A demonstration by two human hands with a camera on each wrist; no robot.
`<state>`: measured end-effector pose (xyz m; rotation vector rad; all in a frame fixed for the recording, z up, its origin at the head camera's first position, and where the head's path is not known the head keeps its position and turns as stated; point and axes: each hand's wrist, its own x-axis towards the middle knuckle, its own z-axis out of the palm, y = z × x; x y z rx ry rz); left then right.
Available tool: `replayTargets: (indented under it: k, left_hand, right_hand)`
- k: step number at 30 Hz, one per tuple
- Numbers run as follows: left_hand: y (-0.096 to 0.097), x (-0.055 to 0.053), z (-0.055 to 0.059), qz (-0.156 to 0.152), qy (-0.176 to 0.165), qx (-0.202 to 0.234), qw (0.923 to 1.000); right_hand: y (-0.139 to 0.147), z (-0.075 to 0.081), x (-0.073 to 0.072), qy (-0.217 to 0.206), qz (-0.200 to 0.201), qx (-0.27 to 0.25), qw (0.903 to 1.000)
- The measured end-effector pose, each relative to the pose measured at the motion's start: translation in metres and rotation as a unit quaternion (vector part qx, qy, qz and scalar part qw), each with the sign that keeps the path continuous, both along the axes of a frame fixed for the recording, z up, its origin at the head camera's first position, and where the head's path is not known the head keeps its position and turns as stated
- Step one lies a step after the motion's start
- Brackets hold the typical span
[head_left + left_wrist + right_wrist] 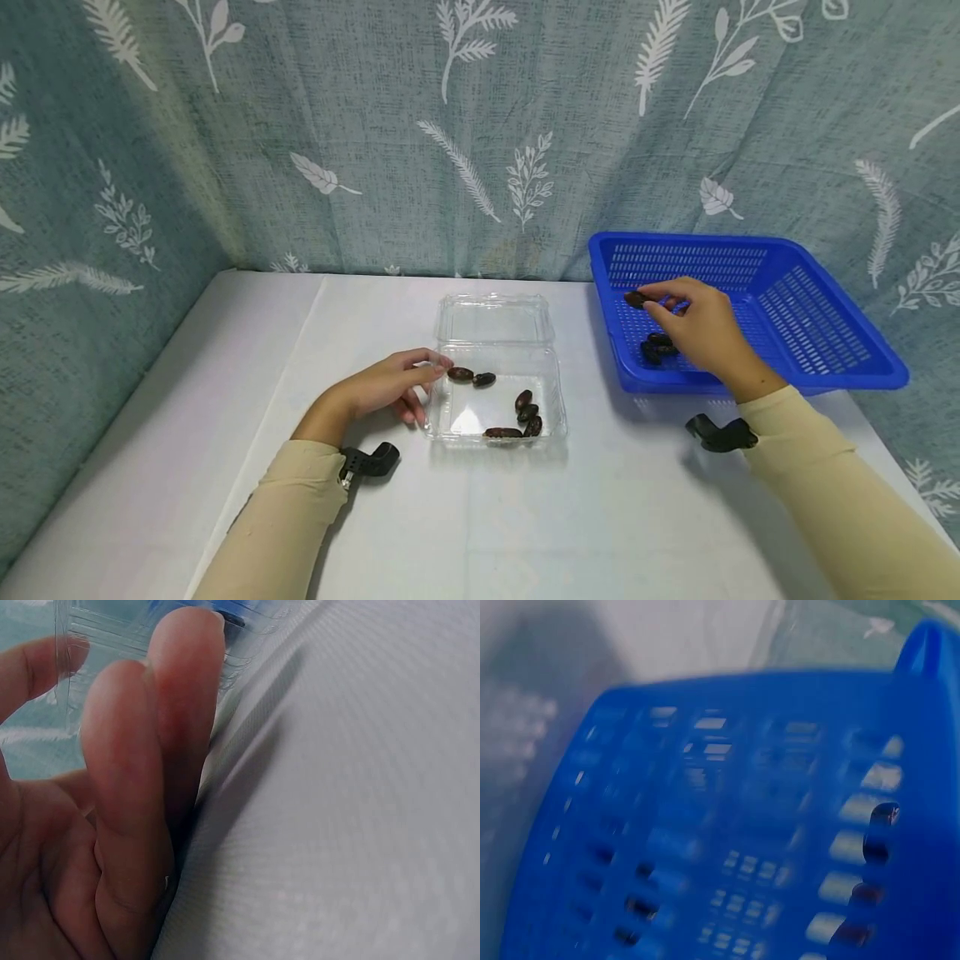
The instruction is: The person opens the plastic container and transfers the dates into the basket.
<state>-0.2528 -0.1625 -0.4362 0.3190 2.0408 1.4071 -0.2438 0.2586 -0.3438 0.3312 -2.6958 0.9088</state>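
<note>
My right hand pinches a dark brown date between thumb and fingertips, above the left part of the blue basket. Below it, a few more dates lie on the basket floor. My left hand holds the left rim of a clear plastic container, with thumb and index finger at the rim and other fingers outside. Several dates lie inside, some at its right front and two near the left hand. The right wrist view shows the basket wall, with dark shapes through its slots; no hand appears there.
The container's hinged lid lies folded back behind it on the white-covered table. A patterned green curtain hangs behind and beside the table. Both wrists carry black camera mounts.
</note>
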Motion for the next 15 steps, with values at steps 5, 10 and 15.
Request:
replayTargets:
  k: [5, 10, 15]
  left_hand:
    - [-0.001, 0.0, 0.0, 0.004, -0.001, 0.0, 1.0]
    - [-0.001, 0.001, 0.001, 0.004, -0.001, 0.0, 1.0]
    - [0.0, 0.002, 0.002, 0.002, -0.002, 0.002, 1.0]
  right_hand:
    - [0.014, -0.001, -0.006, -0.038, -0.01, 0.021, 0.999]
    - [0.025, -0.005, -0.013, -0.081, -0.009, 0.053, 0.9953]
    - [0.032, -0.009, -0.02, -0.117, -0.006, 0.081, 0.9898]
